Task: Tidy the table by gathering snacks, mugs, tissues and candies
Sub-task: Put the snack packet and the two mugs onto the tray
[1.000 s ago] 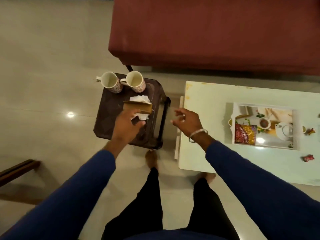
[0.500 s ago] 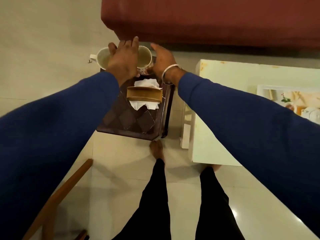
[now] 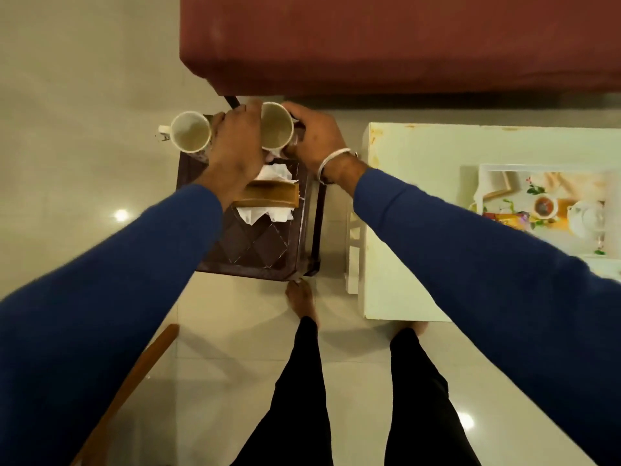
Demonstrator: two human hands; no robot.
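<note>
Since half a second ago, right hand (image 3: 314, 136) now grips the right-hand cream ceramic mug (image 3: 276, 130); left hand (image 3: 237, 142) rests curled between both mugs, its hold unclear.

Two cream mugs stand upright and empty at the far edge of the dark surface (image 3: 265, 253), the left mug (image 3: 189, 132) with its handle pointing left, the right mug (image 3: 276, 129) close beside it. Nearer, crumpled white tissues (image 3: 268, 193) lie under a brown holder (image 3: 270, 195).

Dark brown side table (image 3: 255, 250) carrying two mugs (image 3: 189, 132) and tissue holder (image 3: 270, 195), white table (image 3: 403, 230) with printed tray (image 3: 484, 183)
</note>
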